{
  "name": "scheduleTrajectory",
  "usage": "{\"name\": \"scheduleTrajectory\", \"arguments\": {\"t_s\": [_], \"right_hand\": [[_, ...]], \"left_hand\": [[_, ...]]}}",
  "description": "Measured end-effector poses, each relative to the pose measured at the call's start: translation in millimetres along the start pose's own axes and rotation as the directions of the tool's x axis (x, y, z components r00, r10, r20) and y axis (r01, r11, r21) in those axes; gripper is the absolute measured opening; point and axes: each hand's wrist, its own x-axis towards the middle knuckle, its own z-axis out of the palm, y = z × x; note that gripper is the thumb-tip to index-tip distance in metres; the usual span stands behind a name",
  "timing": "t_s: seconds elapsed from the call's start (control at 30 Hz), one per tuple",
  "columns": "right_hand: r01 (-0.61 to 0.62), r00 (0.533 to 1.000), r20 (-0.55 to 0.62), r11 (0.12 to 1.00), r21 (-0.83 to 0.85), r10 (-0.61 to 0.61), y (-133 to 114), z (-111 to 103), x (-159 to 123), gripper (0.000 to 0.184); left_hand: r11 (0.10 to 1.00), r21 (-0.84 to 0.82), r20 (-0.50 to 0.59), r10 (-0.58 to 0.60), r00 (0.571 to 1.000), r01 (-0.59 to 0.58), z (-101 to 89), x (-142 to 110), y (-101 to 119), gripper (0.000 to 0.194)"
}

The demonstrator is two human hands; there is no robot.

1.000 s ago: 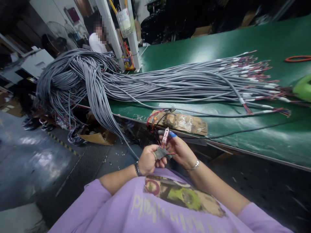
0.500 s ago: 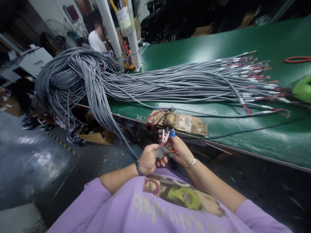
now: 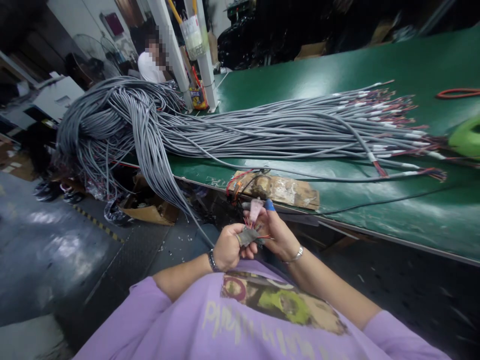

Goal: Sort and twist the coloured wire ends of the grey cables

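My left hand [image 3: 227,248] is closed around a flat grey piece [image 3: 247,236] at the end of a grey cable, low in front of my shirt. Thin coloured wires [image 3: 249,222] fan out from that piece toward my right hand [image 3: 279,234]. The right fingers curl around these wires, partly hidden, and its thumb carries a blue cover [image 3: 269,205]. Beside this thumb stands a pale pink piece [image 3: 256,210]; whether it is a finger cover or a separate object I cannot tell.
A large bundle of grey cables [image 3: 255,132] with stripped ends lies along the green table [image 3: 375,220]. A worn wooden board [image 3: 288,191] sits at the table's edge, above my hands. Posts [image 3: 206,65], a co-worker [image 3: 150,65] and a cardboard box [image 3: 150,207] are to the left.
The pink piece has turned and looks broader now, and my right thumb has shifted slightly right of it. My left hand keeps its grip on the grey piece.
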Motion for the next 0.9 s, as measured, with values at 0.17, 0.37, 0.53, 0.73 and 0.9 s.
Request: {"name": "scheduleTrajectory", "arguments": {"t_s": [0.17,0.37,0.53,0.73,0.9], "right_hand": [[0.054,0.999,0.002,0.998,-0.044,-0.054,-3.3,-1.7,-1.0,0.03],[0.101,0.995,-0.008,0.992,-0.073,-0.102,-3.7,0.0,-1.5,0.024],[0.02,1.0,-0.003,0.998,-0.054,-0.02,-2.5,0.2,1.4,0.034],[-0.023,1.0,0.0,1.0,-0.021,0.023,-2.3,-1.6,4.5,0.035],[0.013,0.999,-0.037,1.0,0.002,-0.013,-1.2,-1.6,7.4,0.03]], "left_hand": [[1.0,0.021,0.023,0.019,1.0,-0.02,-1.4,-4.1,-1.0,0.048],[0.998,-0.055,-0.018,0.002,1.0,-0.003,1.6,-0.4,1.9,0.047],[0.992,-0.121,0.003,-0.045,0.999,0.045,2.3,2.3,3.6,0.045],[0.99,-0.136,0.0,-0.046,0.999,0.045,0.4,3.8,0.9,0.043],[0.989,-0.128,-0.008,-0.082,0.997,0.08,-0.1,4.3,-0.4,0.04]]}}
